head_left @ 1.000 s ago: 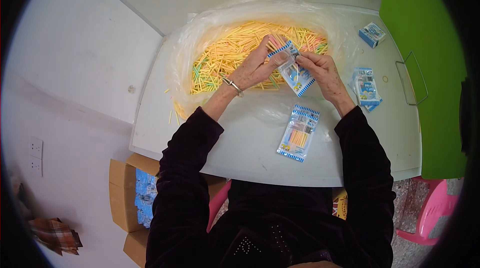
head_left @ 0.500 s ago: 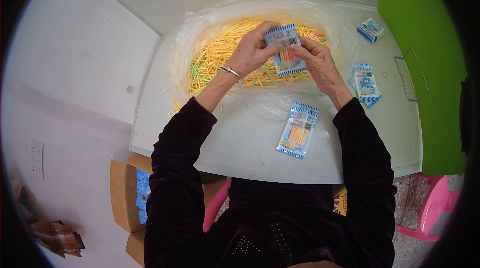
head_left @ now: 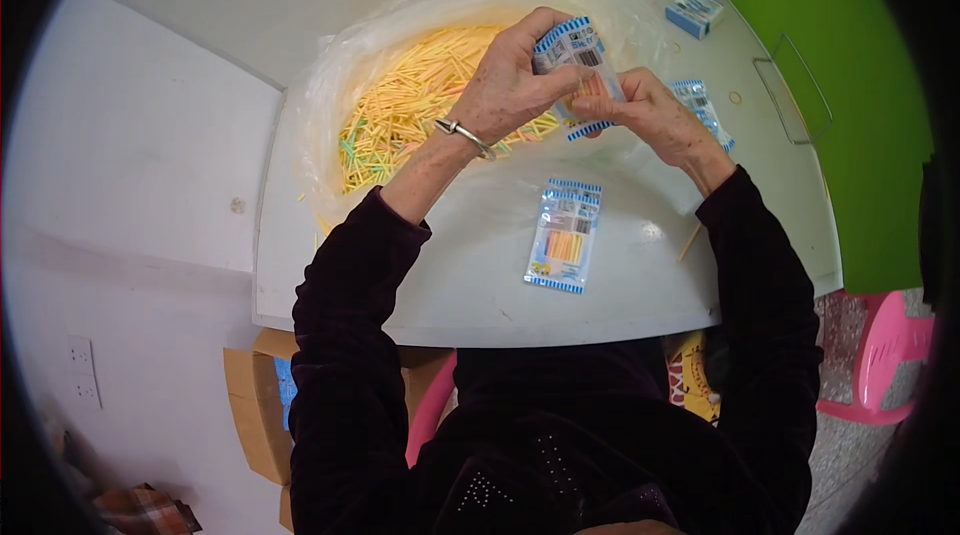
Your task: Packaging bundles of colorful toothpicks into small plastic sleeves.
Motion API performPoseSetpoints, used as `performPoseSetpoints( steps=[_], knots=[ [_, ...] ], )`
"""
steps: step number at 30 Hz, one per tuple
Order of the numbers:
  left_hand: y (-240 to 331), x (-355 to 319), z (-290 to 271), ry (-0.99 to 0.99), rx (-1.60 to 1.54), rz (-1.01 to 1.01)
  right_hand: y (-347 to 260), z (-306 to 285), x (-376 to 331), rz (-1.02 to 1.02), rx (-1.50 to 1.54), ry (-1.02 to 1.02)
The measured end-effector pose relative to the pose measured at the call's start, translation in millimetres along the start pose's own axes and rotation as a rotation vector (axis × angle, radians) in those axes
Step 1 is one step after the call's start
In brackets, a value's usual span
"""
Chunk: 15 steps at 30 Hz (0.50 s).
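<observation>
A small blue-and-white packet (head_left: 574, 47) with a see-through window is between my two hands, over the right part of a large clear bag (head_left: 318, 125) of thin pastel sticks (head_left: 420, 85). Pink and orange sticks show through its window. My left hand (head_left: 518, 80), with a metal bangle at the wrist, grips the packet's left side, thumb across its front. On the lower right side, the fingers of my right hand (head_left: 655, 117) are closed round it. Nearer to me, two similar packets (head_left: 563, 240) overlap on the white table (head_left: 460, 275), the upper one with sticks inside.
More packets (head_left: 705, 110) lie beyond my right wrist, and a small stack (head_left: 694, 12) sits at the far right. One loose stick (head_left: 688, 241) lies by my right sleeve. A green panel (head_left: 830, 85) bounds the right side. Below the table's left edge stands an open cardboard box (head_left: 250, 405).
The view has shifted, so the table appears further left and up. Both hands have moved right over the table with the packet, which is now bent and more covered by my fingers.
</observation>
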<state>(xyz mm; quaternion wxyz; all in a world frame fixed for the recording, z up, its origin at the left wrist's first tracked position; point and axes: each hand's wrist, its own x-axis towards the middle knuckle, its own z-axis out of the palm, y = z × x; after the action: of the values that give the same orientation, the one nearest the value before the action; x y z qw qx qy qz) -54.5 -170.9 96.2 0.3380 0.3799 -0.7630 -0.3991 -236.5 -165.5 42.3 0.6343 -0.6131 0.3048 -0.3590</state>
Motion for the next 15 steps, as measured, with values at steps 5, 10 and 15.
performPoseSetpoints(
  steps=[5, 10, 15],
  knots=[
    [15, 7, 32, 0.03, -0.277, -0.03, -19, -34, -41, 0.013, -0.071, 0.079],
    [-12, -2, 92, -0.197, -0.082, -0.016, -6, -100, -77, -0.133, 0.011, 0.33],
    [-7, -26, 175, -0.284, 0.558, 0.36, -2, -100, -95, -0.17, -0.016, 0.428]
  ],
)
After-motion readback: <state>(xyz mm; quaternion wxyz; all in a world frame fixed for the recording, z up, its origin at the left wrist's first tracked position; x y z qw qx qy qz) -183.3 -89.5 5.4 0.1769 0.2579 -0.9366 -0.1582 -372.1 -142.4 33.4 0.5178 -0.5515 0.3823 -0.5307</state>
